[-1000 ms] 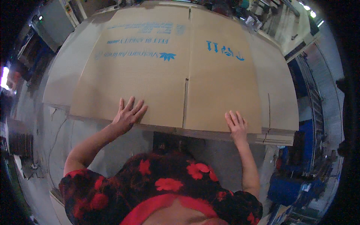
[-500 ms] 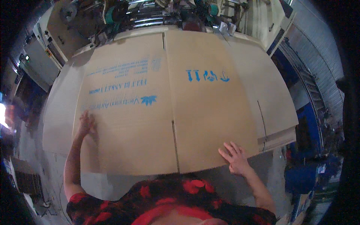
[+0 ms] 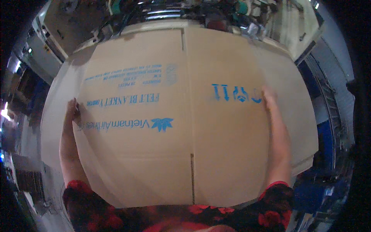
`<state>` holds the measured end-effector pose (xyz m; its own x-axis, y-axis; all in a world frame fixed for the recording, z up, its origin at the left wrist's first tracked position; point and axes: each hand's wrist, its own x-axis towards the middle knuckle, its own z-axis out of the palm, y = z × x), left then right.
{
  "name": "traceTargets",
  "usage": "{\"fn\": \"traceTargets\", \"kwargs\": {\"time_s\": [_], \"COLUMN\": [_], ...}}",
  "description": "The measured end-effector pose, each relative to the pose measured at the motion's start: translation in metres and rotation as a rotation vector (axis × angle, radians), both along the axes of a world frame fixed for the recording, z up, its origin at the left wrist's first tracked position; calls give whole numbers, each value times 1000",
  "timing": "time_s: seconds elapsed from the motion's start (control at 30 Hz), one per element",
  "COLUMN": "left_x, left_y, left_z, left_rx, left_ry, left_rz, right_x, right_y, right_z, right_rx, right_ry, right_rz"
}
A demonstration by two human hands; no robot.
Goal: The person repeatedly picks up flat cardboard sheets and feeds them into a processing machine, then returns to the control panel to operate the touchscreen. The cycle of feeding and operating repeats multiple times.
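**Technician A:** State the work surface and surroundings.

**Technician B:** A stack of flattened cardboard sheets (image 3: 297, 116) fills the centre of the head view. Machinery (image 3: 185, 11) with metal parts runs along its far edge. Blue equipment (image 3: 328, 143) stands to the right, and a pale floor shows to the left.

**Technician A:** Describe the top sheet.

**Technician B:** The flattened cardboard box (image 3: 181, 154) is tan, carries blue printing and a blue flower emblem, and has a fold line down its middle with a slot at the near edge. It lies uppermost, directly in front of the person, its near edge against the red-and-black floral garment (image 3: 177, 216).

**Technician A:** Report the hands.

**Technician B:** The left hand (image 3: 72, 112) is at the box's left edge, fingers curled around that edge. The right hand (image 3: 269, 101) lies on the box's right part, beside the blue symbols, fingers extended and close together, pressed flat. It encloses nothing.
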<state>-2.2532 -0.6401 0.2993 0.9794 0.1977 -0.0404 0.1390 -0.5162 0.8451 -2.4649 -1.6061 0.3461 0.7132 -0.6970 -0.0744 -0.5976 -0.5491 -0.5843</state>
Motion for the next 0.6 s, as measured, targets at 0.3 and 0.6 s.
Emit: {"fn": "traceTargets", "kwargs": {"time_s": [0.3, 0.6], "left_x": [-16, 4], "left_y": [-51, -24], "left_z": [60, 36], "left_rx": [-582, 164], "left_ry": [383, 12], "left_rz": [-83, -27], "right_x": [12, 14], "right_y": [-38, -23], "right_z": [3, 8], "right_rx": [346, -421], "right_ry": [-169, 49], "right_rz": [-129, 39]}}
